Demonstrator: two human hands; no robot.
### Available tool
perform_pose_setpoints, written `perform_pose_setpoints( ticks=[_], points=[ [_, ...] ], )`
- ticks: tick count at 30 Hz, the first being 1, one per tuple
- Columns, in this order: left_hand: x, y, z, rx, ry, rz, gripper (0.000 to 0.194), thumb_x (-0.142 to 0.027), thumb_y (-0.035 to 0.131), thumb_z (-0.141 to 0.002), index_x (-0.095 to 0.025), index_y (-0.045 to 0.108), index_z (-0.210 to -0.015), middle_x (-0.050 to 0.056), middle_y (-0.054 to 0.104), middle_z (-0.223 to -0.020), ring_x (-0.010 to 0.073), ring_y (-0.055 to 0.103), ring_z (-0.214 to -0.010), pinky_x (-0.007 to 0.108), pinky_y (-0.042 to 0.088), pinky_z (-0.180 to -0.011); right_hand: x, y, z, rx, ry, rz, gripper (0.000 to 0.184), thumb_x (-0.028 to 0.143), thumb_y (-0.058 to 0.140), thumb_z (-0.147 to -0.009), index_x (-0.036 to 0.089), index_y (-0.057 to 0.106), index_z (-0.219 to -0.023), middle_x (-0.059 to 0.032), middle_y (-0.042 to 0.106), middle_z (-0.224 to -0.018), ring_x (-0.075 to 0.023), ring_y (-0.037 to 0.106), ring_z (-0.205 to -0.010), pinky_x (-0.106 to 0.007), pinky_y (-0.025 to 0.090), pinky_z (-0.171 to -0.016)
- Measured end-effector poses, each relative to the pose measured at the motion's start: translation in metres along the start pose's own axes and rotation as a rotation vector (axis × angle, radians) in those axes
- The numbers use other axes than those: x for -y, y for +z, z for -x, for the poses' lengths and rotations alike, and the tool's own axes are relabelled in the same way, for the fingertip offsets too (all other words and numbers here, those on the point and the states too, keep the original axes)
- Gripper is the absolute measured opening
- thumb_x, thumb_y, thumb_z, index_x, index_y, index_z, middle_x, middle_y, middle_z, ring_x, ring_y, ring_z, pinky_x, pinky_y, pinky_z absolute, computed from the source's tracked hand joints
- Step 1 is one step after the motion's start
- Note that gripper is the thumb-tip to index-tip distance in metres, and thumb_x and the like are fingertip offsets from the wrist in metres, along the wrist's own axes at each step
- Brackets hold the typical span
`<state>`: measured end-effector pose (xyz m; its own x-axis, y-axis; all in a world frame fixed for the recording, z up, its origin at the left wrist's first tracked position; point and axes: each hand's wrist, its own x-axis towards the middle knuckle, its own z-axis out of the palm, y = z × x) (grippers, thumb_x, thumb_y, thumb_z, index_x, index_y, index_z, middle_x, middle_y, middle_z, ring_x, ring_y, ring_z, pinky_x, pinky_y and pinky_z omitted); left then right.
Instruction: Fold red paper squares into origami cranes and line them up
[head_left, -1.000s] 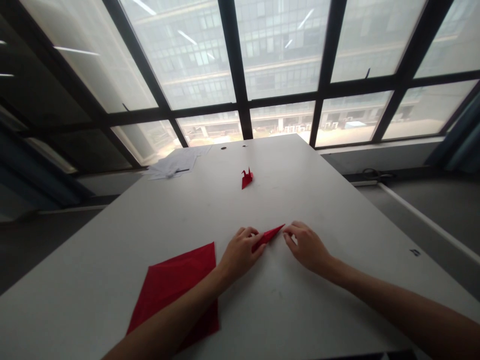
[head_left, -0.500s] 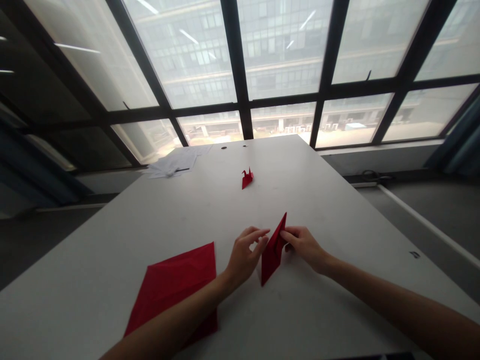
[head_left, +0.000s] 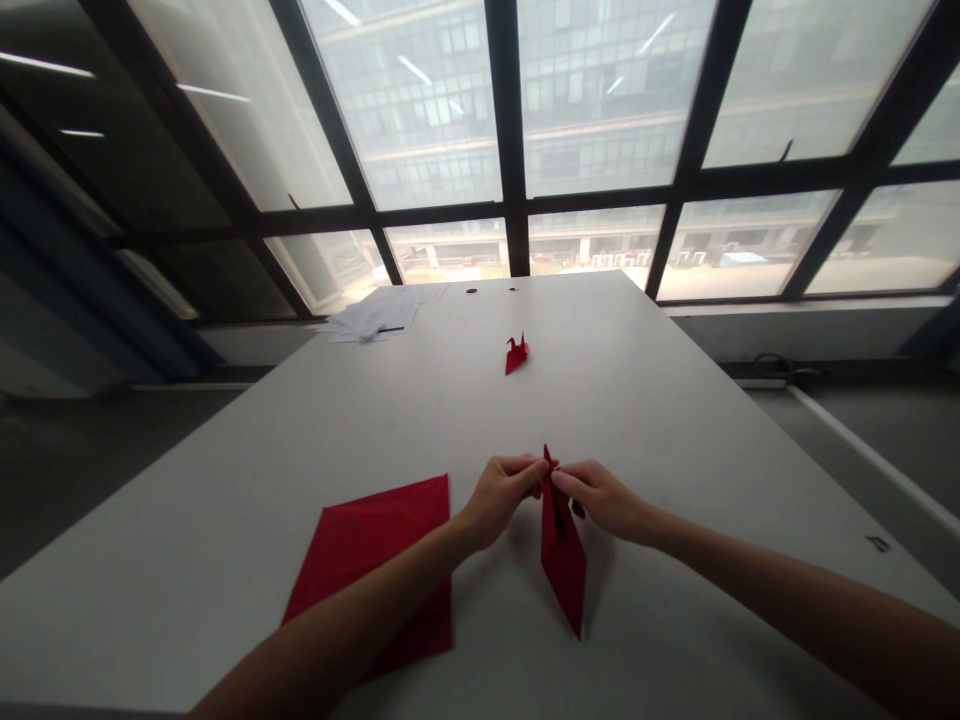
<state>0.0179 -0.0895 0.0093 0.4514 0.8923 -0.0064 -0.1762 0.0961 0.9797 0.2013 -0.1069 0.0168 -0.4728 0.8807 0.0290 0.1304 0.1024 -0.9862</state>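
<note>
Between my hands is a piece of folded red paper (head_left: 564,565), long and diamond-shaped, with its narrow tip pointing away from me and its wider end hanging toward me. My left hand (head_left: 507,492) pinches it near the far tip from the left. From the right, my right hand (head_left: 606,500) grips the same upper part, thumb on the near face. A gap shows between the folded layers. Under my left forearm lies a larger sheet of red paper (head_left: 382,540), partly covered by the arm. Farther off stands a small red origami crane (head_left: 517,354).
The white table (head_left: 360,420) stretches toward the windows. Loose white papers (head_left: 375,312) with a dark pen (head_left: 391,329) on them lie at its far left. A small dark mark (head_left: 877,544) is near the right edge. A cable (head_left: 787,368) lies beyond that edge.
The folded paper has been lifted off the table and turned, its wide end now toward me. Both hands have closed on its upper part. The view has shifted slightly.
</note>
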Motion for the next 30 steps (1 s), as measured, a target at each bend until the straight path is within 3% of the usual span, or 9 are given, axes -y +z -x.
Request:
perform_pose_setpoints(
  ticks=[6, 19, 26, 30],
  points=[
    [-0.001, -0.004, 0.001, -0.040, 0.034, -0.003, 0.028, -0.038, 0.075, -0.084, -0.010, 0.078, -0.085, 0.005, 0.062, -0.079, 0.0120, 0.053, -0.071, 0.025, 0.040, -0.066, -0.011, 0.009, -0.010, -0.016, -0.041, -0.007, 0.049, 0.057, 0.051, -0.090, 0.018, 0.048, -0.060, 0.0055, 0.033, -0.056, -0.0092, 0.027, -0.053, -0.025, 0.023, -0.050],
    [0.008, -0.005, 0.000, -0.042, -0.104, 0.118, 0.036, -0.042, 0.080, -0.078, -0.009, 0.079, -0.093, 0.008, 0.069, -0.079, 0.0137, 0.057, -0.071, 0.027, 0.044, -0.069, -0.025, 0.003, -0.011, 0.055, -0.027, -0.008, 0.050, 0.057, 0.052, -0.089, 0.019, 0.044, -0.059, 0.0051, 0.033, -0.057, -0.0097, 0.028, -0.055, -0.025, 0.023, -0.051],
    [0.004, -0.001, -0.001, -0.181, 0.032, 0.036, 0.033, -0.042, 0.078, -0.079, -0.010, 0.078, -0.080, 0.006, 0.066, -0.074, 0.0140, 0.057, -0.070, 0.027, 0.046, -0.068, -0.025, 0.005, -0.013, 0.044, -0.044, 0.023, 0.045, 0.053, 0.058, -0.086, 0.017, 0.049, -0.060, 0.0058, 0.037, -0.055, -0.0088, 0.030, -0.054, -0.024, 0.024, -0.050],
    [0.001, 0.002, 0.000, -0.186, 0.082, -0.023, 0.031, -0.040, 0.076, -0.081, -0.010, 0.075, -0.074, 0.004, 0.063, -0.070, 0.0127, 0.054, -0.069, 0.025, 0.043, -0.067, -0.025, 0.006, -0.013, 0.033, -0.030, 0.053, 0.044, 0.047, 0.060, -0.085, 0.017, 0.048, -0.056, 0.0061, 0.035, -0.052, -0.0080, 0.028, -0.051, -0.024, 0.020, -0.048]
  ],
)
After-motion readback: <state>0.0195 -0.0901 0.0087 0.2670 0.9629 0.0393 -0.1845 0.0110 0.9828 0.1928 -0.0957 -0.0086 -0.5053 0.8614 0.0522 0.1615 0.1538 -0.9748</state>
